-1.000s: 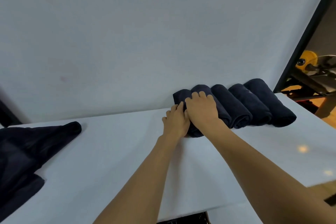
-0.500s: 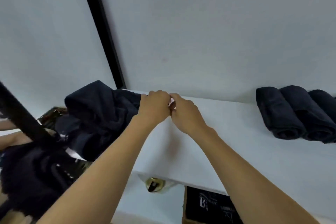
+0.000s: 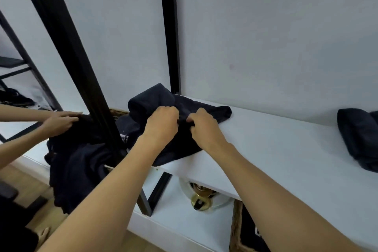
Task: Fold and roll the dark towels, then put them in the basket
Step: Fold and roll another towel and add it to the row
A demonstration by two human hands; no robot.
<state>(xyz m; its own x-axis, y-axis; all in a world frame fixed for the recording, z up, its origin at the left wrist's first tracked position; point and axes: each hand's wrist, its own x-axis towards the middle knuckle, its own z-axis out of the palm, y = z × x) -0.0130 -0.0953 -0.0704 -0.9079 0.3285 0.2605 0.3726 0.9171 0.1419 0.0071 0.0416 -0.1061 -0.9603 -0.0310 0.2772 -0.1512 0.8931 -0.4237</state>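
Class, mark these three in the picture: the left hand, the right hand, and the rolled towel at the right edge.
left hand (image 3: 161, 122), head view, on the knuckles.
right hand (image 3: 204, 127), head view, on the back of the hand.
rolled towel (image 3: 356, 135), head view, on its curved top side.

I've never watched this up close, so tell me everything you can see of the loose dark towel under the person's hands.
The loose dark towel looks like soft navy cloth, crumpled and unfolded, bunched high at its far end. It lies at the left end of the white shelf, its near edge drooping over the front. The left hand and right hand both pinch it.
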